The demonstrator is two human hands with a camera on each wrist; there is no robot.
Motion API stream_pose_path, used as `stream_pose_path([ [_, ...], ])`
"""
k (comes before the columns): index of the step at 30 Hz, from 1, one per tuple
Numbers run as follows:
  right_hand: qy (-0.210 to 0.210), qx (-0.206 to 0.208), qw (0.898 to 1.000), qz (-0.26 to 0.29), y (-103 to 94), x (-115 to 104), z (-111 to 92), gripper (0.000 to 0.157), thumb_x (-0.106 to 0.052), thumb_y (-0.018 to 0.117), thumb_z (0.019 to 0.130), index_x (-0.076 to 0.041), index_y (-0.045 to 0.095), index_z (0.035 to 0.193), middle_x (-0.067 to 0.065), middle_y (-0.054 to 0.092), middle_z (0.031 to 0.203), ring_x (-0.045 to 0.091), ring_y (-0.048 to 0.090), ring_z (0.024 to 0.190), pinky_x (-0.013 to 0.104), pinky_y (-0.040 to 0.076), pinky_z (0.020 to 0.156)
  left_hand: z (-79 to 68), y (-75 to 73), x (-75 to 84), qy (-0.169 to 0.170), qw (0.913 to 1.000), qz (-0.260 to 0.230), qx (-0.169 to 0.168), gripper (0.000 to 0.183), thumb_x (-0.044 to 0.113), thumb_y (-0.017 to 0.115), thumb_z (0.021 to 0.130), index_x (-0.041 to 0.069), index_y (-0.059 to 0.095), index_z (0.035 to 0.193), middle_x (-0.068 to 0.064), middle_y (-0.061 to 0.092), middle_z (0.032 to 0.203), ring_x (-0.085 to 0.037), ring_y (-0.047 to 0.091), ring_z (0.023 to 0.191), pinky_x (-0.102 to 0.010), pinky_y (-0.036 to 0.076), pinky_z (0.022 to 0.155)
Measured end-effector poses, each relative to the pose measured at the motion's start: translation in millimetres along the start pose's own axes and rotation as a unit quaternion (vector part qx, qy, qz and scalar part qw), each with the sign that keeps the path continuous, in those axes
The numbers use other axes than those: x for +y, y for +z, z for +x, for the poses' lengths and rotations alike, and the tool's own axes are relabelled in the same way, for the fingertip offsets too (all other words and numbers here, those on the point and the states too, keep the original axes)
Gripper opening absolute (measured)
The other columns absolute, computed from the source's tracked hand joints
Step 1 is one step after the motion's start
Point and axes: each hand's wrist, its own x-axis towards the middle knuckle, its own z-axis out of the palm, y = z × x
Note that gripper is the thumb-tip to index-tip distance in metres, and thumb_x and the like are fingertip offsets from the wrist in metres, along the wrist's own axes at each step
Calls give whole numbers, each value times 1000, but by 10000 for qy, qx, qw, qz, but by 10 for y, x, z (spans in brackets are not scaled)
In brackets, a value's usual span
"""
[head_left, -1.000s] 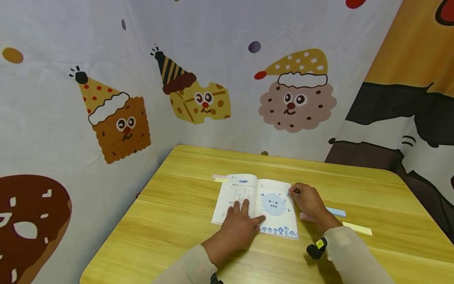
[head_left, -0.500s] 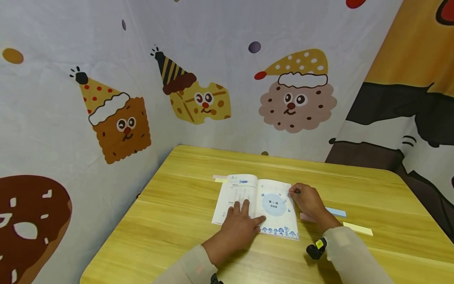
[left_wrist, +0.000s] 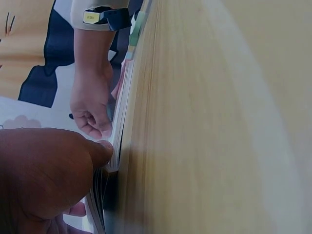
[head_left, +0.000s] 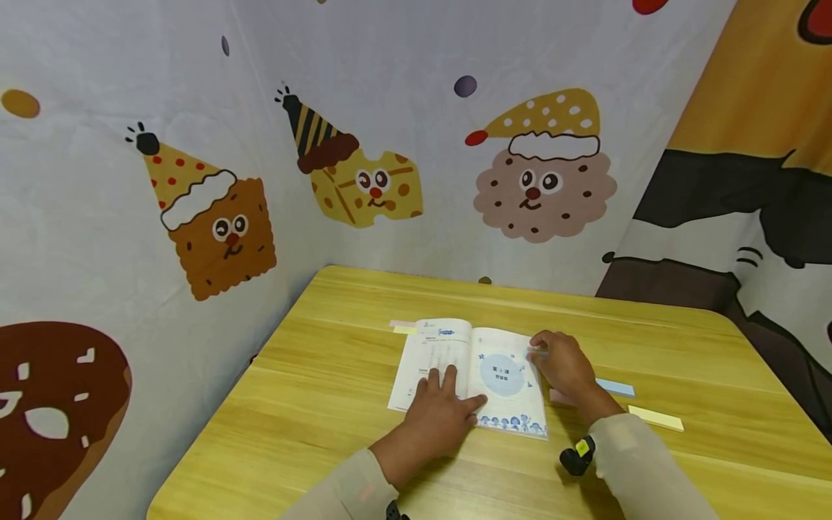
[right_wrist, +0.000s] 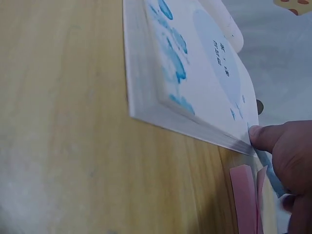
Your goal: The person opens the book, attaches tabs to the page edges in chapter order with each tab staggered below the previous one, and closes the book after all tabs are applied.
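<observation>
An open book (head_left: 507,406) with blue print lies on the wooden table. My left hand (head_left: 437,415) rests spread across its lower middle, fingers on the left page and thumb reaching the right page. At the upper right page edge, my right hand (head_left: 564,365) pinches a narrow blue sticky tab (right_wrist: 265,163). Its thumb lies on the page's edge in the right wrist view; the hand hides part of the tab. Pink (head_left: 399,323) and yellow (head_left: 404,330) tabs stick out from the book's upper left edge.
Right of the book lie a pink sticky note pad (right_wrist: 242,192), partly behind the right hand, a blue pad (head_left: 616,388) and a yellow pad (head_left: 655,419). The table (head_left: 286,426) meets a cartoon-printed cloth (head_left: 390,87) at its back and left edges.
My right hand's fingers have shifted slightly at the page edge, and more of the blue tab shows between them. The left hand and the book have stayed in place.
</observation>
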Motion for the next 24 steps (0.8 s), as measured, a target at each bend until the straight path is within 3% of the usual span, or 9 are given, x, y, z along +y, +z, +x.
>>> stream_pose_path([
  [4, -658, 297, 9938, -848, -4, -28, -20, 12, -22, 74, 81, -19, 74, 93, 7, 60, 109, 32, 47, 105, 51, 33, 88, -4, -4, 5, -2, 10000, -20, -45, 40, 50, 44, 95, 52, 41, 135, -20, 29, 140, -46, 32, 121, -56, 34, 91],
  [8, -1152, -5, 9832, -1417, -57, -102, -76, 19, -20, 71, 84, -15, 75, 102, 1, 65, 99, 26, 52, 94, 44, 37, 80, -2, -12, 2, -13, 10000, 10, -62, 40, 50, 44, 95, 52, 41, 135, -20, 29, 139, -45, 33, 121, -55, 35, 91],
  [13, -1498, -417, 9723, -1746, -161, -193, -210, 18, -19, 70, 83, -12, 75, 99, -1, 64, 92, 24, 53, 88, 40, 38, 72, -1, -22, -8, -19, 9999, 101, 2, 40, 51, 44, 95, 52, 41, 135, -20, 29, 139, -45, 35, 120, -54, 37, 88],
  [18, -2046, -356, 9613, -1808, -264, -246, -417, 17, -12, 76, 76, -18, 78, 92, -5, 61, 86, 21, 52, 84, 37, 39, 69, 3, -21, -6, -49, 10000, 31, -14, 40, 51, 44, 95, 53, 41, 134, -20, 30, 139, -44, 35, 118, -54, 37, 88],
  [21, -2158, -266, 9647, -1483, -347, -298, -576, 15, -6, 74, 76, -16, 77, 86, -7, 60, 84, 17, 53, 81, 34, 43, 69, 7, -20, -1, -88, 9999, -62, -83, 40, 51, 44, 95, 53, 41, 134, -20, 29, 139, -45, 34, 120, -54, 36, 90],
  [24, -1713, -356, 9790, -1047, -445, -357, -753, 12, -6, 70, 80, -13, 74, 89, -6, 61, 87, 11, 53, 77, 29, 46, 66, 11, -26, 6, -135, 9995, -227, -178, 42, 54, 46, 92, 53, 41, 134, -20, 27, 141, -46, 32, 122, -56, 34, 92],
])
